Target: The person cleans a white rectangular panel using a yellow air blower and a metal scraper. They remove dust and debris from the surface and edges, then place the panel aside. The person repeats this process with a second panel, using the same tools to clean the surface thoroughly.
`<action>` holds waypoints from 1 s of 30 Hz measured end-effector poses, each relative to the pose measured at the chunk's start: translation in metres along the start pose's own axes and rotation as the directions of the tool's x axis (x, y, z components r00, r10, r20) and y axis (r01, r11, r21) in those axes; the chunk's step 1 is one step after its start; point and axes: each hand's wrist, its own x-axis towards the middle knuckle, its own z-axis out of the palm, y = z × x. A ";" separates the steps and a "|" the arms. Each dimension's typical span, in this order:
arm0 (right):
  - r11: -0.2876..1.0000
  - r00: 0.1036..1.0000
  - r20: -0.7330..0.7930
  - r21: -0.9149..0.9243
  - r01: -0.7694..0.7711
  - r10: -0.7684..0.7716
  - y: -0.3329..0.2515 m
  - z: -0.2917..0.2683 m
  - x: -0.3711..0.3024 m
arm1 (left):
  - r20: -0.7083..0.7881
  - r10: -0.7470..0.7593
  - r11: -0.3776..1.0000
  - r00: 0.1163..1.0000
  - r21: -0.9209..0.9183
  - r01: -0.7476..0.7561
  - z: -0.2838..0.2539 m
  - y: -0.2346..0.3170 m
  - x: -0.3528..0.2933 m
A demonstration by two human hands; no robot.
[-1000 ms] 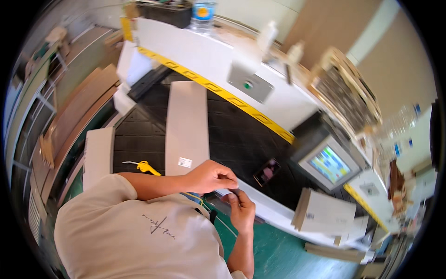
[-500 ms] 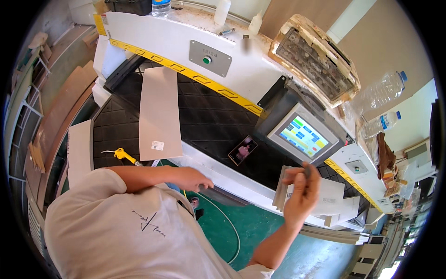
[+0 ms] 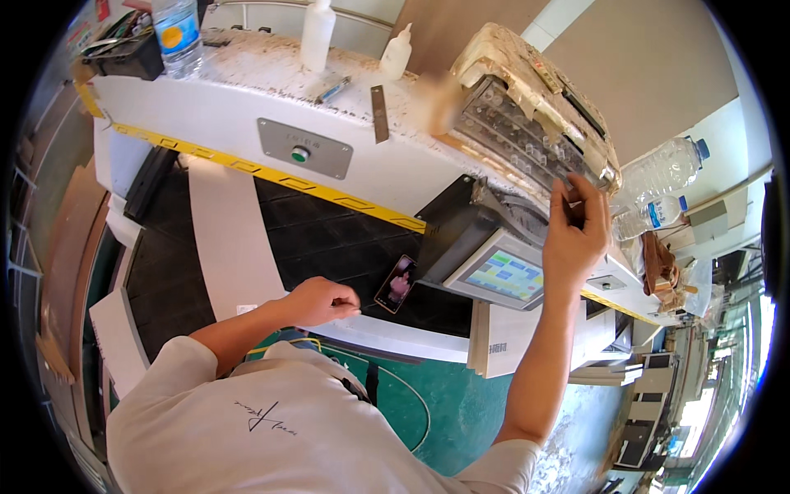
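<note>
My right hand (image 3: 578,230) is raised in front of a dirty, clear-drawered parts organizer (image 3: 527,136). Its fingers curl toward the thumb; a dark patch shows between them, but I cannot make out whether it is a thing or shadow. Above the machine's white front edge, my left hand (image 3: 317,301) is closed with its fingers curled in; anything inside is hidden. A tilted touchscreen panel (image 3: 499,273) stands just left of my right forearm. On the black machine bed (image 3: 309,222) lie a phone (image 3: 396,284) with a lit screen and a long pale board (image 3: 226,222).
Along the white ledge stand a water bottle (image 3: 177,37), a white squeeze bottle (image 3: 317,37) and a smaller nozzle bottle (image 3: 397,53). A flat metal strip (image 3: 379,114) lies there too. Stacked panels (image 3: 506,337) lean below the screen. Two clear bottles stand at right.
My right hand has risen from beside the touchscreen to the organizer. My left hand has moved up and slightly left. The whole view has shifted toward the ledge.
</note>
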 end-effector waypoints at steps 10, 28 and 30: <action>0.951 0.924 -0.241 -0.170 0.260 -0.296 0.008 0.045 0.017 | -0.243 0.173 0.983 0.954 -0.013 -0.182 -0.048 0.062 0.003; 0.956 0.942 -0.172 -0.116 0.271 -0.288 -0.005 0.018 -0.007 | -0.164 0.966 0.248 0.199 0.801 -0.545 -0.210 0.305 0.049; 0.958 0.953 -0.137 -0.137 0.253 -0.271 -0.004 0.023 -0.015 | 0.062 0.928 0.154 0.368 0.835 -0.529 -0.226 0.313 0.057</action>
